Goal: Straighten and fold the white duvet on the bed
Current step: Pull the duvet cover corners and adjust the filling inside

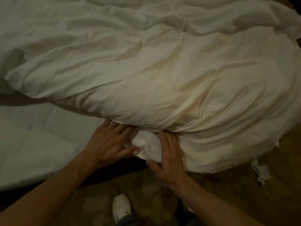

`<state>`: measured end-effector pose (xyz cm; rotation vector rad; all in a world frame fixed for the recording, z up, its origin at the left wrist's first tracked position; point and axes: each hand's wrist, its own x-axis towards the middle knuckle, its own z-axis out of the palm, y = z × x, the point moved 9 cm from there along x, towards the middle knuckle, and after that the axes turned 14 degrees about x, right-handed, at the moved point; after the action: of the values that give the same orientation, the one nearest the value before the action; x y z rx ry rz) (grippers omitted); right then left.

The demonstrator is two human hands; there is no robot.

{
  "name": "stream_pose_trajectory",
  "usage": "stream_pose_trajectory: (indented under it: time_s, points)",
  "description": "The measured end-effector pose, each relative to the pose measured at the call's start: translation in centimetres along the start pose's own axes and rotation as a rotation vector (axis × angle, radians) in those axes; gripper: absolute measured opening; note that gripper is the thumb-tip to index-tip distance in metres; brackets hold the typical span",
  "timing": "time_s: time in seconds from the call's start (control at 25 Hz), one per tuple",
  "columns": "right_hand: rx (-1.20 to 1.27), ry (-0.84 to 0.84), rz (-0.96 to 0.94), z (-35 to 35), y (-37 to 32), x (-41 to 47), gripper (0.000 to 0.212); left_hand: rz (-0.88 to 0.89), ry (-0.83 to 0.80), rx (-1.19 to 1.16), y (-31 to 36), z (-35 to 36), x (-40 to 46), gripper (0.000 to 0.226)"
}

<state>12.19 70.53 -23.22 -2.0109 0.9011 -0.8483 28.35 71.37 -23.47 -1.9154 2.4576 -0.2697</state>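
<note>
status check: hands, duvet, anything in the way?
Left hand and right hand both pressing a bunched corner. Duvet still rumpled, overhanging bed edge. White shoe on floor below; nothing blocking.

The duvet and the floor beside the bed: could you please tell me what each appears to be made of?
Duvet: soft woven fabric, likely cotton or a blend, matte; it creases finely and puffs like a filled cover. Floor: probably patterned carpet, dull with blotchy brown shapes, though the dim light leaves it uncertain.
</note>
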Motion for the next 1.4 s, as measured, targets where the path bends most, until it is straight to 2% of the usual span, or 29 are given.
stream_pose_trajectory:
  time_s: [0.16, 0.24, 0.32, 0.4, 0.44, 0.52, 0.6, 0.72, 0.84, 0.96, 1.08, 1.24, 1.4]
  points:
    - [-0.088, 0.161, 0.105, 2.4, 0.5, 0.8, 0.077, -0.015, 0.007, -0.227, -0.9, 1.2, 2.3, 0.065]
    - [-0.118, 0.238, 0.088, 2.1, 0.8, 0.5, 0.075, -0.016, 0.047, -0.202, -0.6, 1.7, 2.9, 0.066]
    - [-0.105, 0.239, 0.046, 2.2, 1.0, -0.1, 0.073, -0.101, 0.022, -0.349, -1.2, 2.0, 3.2, 0.065]
    - [-0.138, 0.184, 0.023, 2.5, 0.8, -1.0, 0.070, -0.270, 0.000, -0.606, -2.4, 1.9, 3.2, 0.049]
    - [-0.159, 0.159, 0.025, 2.9, 0.7, -1.6, 0.070, -0.315, -0.005, -0.656, -2.3, 1.7, 2.9, 0.046]
    - [-0.198, 0.162, 0.040, 3.4, 0.2, -2.0, 0.070, -0.282, 0.064, -0.445, -1.7, -0.3, 1.6, 0.062]
    - [-0.164, 0.188, 0.064, 3.3, -0.3, -1.2, 0.068, -0.244, 0.025, -0.263, -1.0, -1.9, -0.8, 0.077]
    - [-0.051, 0.151, 0.064, 2.8, -1.9, 0.0, 0.072, -0.279, -0.013, -0.244, -0.3, -4.3, -4.3, 0.075]
    - [0.028, 0.025, 0.058, 1.9, -4.1, -1.5, 0.075, -0.289, 0.043, -0.246, 1.6, -8.0, -7.0, 0.075]
    - [0.061, -0.100, 0.040, 0.6, -6.5, -4.1, 0.074, -0.320, -0.015, -0.196, 4.9, -11.0, -10.4, 0.069]
    - [0.005, -0.113, 0.044, -0.4, -6.9, -5.1, 0.073, -0.319, -0.090, -0.257, 6.3, -10.7, -12.6, 0.056]
    - [-0.074, -0.007, 0.080, 0.1, -6.5, -4.8, 0.069, -0.275, -0.117, -0.319, 2.5, -8.9, -13.8, 0.056]
    - [0.041, 0.011, 0.026, 5.6, -9.1, -4.2, 0.067, -0.337, -0.124, -0.292, -4.9, -7.1, -17.3, 0.059]
